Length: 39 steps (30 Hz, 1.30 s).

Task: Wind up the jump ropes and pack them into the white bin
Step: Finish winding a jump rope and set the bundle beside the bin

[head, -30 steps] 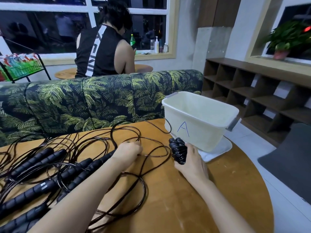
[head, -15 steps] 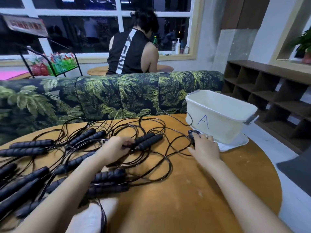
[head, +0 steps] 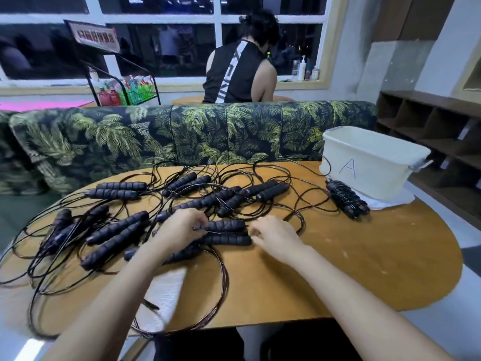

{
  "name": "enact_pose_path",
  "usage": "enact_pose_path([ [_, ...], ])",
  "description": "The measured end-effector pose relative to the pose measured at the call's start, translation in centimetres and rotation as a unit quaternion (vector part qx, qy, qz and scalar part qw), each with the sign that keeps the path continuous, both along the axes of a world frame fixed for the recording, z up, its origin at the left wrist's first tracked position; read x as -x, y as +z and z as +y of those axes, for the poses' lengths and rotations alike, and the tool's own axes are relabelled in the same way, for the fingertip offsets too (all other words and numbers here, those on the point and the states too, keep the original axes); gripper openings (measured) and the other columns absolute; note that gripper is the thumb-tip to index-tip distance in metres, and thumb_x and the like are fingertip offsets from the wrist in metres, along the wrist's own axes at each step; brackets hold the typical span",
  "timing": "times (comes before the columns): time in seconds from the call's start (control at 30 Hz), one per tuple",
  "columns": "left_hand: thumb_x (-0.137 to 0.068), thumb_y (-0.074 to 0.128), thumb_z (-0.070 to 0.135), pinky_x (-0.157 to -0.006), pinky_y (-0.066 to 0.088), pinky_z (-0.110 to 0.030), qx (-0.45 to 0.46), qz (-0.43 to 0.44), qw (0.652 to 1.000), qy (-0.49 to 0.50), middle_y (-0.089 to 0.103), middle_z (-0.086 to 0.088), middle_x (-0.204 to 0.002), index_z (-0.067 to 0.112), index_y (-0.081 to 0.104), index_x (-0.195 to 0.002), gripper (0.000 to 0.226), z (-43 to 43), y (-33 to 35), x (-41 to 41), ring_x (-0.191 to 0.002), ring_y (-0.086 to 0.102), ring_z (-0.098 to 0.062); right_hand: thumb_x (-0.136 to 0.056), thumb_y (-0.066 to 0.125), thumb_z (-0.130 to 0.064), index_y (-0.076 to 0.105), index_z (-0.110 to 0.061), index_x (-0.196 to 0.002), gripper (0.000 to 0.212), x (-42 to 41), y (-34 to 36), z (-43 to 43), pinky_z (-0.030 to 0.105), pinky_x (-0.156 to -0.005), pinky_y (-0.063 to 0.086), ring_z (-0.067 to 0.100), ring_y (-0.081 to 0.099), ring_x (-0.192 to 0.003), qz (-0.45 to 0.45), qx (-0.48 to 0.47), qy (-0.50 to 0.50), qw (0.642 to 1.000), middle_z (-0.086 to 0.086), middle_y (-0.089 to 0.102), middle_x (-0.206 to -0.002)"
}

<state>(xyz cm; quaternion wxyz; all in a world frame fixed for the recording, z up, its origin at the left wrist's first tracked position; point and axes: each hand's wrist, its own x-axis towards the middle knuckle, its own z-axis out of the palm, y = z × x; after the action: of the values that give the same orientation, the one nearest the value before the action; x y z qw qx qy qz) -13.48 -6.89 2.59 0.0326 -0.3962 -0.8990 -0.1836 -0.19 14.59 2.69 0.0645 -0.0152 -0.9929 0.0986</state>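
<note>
Jump ropes lie loose and tangled across the left and middle of the worktop, black handles scattered at many angles with their thin cords looped over one another and off the near edge. I am working on one pair of handles lying side by side in front of me, long axis left to right, roughly along the worktop's near edge. My left hand has its fingers curled in a pinch at the left ends, where a cord leaves them. My right hand has its fingers curled against the right ends, but I cannot tell whether they actually grip. I judge the two handles are brought together so that the cord can be wrapped round them. One wound bundle lies near the foot of the white bin, slanting from far left to near right, probably parked there for packing. The bin stands on a white mat at the far right. Beyond is a leaf-print sofa, and a seated person faces away.
</note>
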Motion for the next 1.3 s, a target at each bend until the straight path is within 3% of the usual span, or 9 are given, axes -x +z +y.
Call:
enact_pose_path([
  [0.17,-0.076,0.077,0.031,-0.081,0.049,-0.031,0.085,0.014,0.996,-0.017,0.062,0.011,-0.101,0.025,0.067,-0.102,0.028,0.8,-1.4,1.7,-0.094,0.054,-0.009,-0.097,0.052,-0.025,0.048,-0.024,-0.139,0.042,2.7,-1.4,0.0,0.038,-0.091,0.050,0.022,0.054,-0.115,-0.003,-0.029,0.053,0.998,0.000,0.059,-0.128],
  [0.3,-0.077,0.078,0.013,-0.066,0.042,-0.017,-0.071,-0.100,0.992,-0.003,0.062,0.013,-0.074,0.033,0.060,-0.073,0.028,1.0,-0.9,3.4,-0.066,0.056,0.005,-0.094,0.057,-0.037,0.048,-0.025,-0.135,0.043,3.4,-1.6,0.1,0.036,-0.090,0.048,0.023,0.057,-0.113,0.003,0.000,0.075,0.997,0.000,0.060,-0.126],
  [0.4,-0.074,0.078,0.006,-0.067,0.050,-0.030,-0.183,-0.087,0.978,0.054,0.064,0.007,-0.072,0.029,0.056,-0.071,0.032,1.6,-0.8,5.0,-0.067,0.060,-0.009,-0.090,0.061,-0.046,0.045,-0.020,-0.132,0.053,4.5,-2.1,-0.5,0.036,-0.094,0.045,0.024,0.052,-0.119,-0.020,-0.017,0.087,0.996,0.002,0.054,-0.133],
  [0.5,-0.078,0.074,0.013,-0.083,0.046,-0.039,-0.057,0.027,0.995,0.081,0.061,0.009,-0.095,0.030,0.064,-0.073,0.020,2.4,-1.3,5.4,-0.096,0.054,-0.019,-0.082,0.065,-0.056,0.028,-0.016,-0.147,0.084,6.0,-3.0,-0.9,0.043,-0.103,0.039,0.027,0.039,-0.129,-0.074,-0.051,0.082,0.993,0.006,0.044,-0.143],
  [0.6,-0.085,0.068,0.030,-0.086,0.040,-0.041,0.013,0.071,0.995,0.072,0.054,0.003,-0.103,0.028,0.072,-0.090,0.007,2.5,-1.6,4.9,-0.105,0.047,-0.026,-0.078,0.070,-0.052,0.039,-0.012,-0.138,0.078,6.7,-3.4,-1.3,0.042,-0.096,0.043,0.027,0.041,-0.120,-0.086,-0.036,0.069,0.993,0.007,0.049,-0.128],
  [0.73,-0.080,0.039,0.077,-0.096,0.041,-0.040,-0.015,-0.004,1.000,-0.016,0.057,0.009,-0.113,0.029,0.064,-0.118,0.066,1.3,-1.0,1.7,-0.110,0.049,-0.015,-0.077,0.073,-0.035,0.044,-0.018,-0.120,0.055,5.1,-2.6,-0.8,0.030,-0.072,0.044,0.022,0.054,-0.098,-0.027,0.006,0.079,0.996,-0.001,0.042,-0.109],
  [0.83,-0.069,0.040,0.084,-0.106,0.033,-0.040,0.066,0.133,0.988,-0.041,0.054,0.008,-0.128,0.023,0.048,-0.138,0.093,1.9,-0.5,-2.2,-0.119,0.047,-0.016,-0.077,0.073,-0.036,0.038,-0.022,-0.132,0.066,2.5,-0.8,0.2,0.033,-0.073,0.050,0.019,0.058,-0.093,0.029,0.007,0.085,0.996,-0.004,0.042,-0.117],
  [1.03,-0.071,0.043,0.069,-0.067,0.051,-0.036,0.018,0.274,0.961,-0.041,0.062,0.001,-0.093,0.014,0.052,-0.124,0.077,7.0,0.5,-7.7,-0.079,0.061,-0.023,-0.076,0.076,-0.044,0.028,-0.030,-0.141,0.082,-3.4,1.2,3.5,0.027,-0.075,0.046,0.013,0.057,-0.104,0.085,0.064,0.063,0.992,-0.013,0.042,-0.129],
  [1.3,-0.055,0.073,0.061,-0.065,0.047,-0.036,0.039,0.288,0.957,-0.007,0.063,0.000,-0.091,0.014,0.058,-0.112,0.075,8.6,-2.7,-11.0,-0.077,0.061,-0.025,-0.085,0.068,-0.046,0.026,-0.035,-0.147,0.076,-8.0,-0.8,6.2,0.025,-0.091,0.044,-0.003,0.047,-0.107,0.014,0.150,0.068,0.986,-0.020,0.042,-0.138],
])
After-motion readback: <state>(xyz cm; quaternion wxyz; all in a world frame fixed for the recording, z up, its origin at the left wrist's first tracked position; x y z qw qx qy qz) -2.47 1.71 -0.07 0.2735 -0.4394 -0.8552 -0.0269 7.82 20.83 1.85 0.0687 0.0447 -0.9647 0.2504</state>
